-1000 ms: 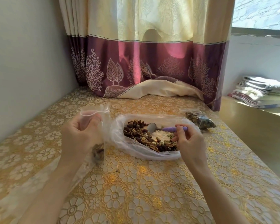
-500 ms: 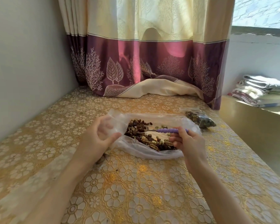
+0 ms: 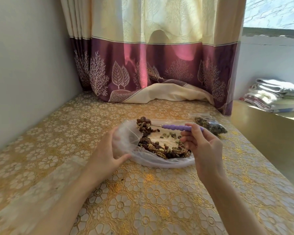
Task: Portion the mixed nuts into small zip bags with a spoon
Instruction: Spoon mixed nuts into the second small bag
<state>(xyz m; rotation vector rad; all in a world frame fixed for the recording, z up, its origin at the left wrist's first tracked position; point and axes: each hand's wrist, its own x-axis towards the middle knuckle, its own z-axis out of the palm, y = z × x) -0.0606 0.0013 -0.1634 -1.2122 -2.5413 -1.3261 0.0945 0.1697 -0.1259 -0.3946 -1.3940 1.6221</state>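
On the tabletop (image 3: pixel 159 200), covered in gold floral lace-pattern cloth, the large clear plastic bag of mixed nuts (image 3: pixel 163 150) lies near the middle, well in from every edge. A filled small zip bag (image 3: pixel 210 125) rests towards the far right edge. This looks like the transfer step: the left hand (image 3: pixel 107 153) grips a small clear zip bag (image 3: pixel 126 138) beside the heap, fingers curled round its mouth, though blur hides how wide it gapes. The right hand (image 3: pixel 202 146) pinches the purple-handled metal spoon (image 3: pixel 176 128), heaped with nuts just above that mouth. Next, probably, a tilt into the opening without spilling.
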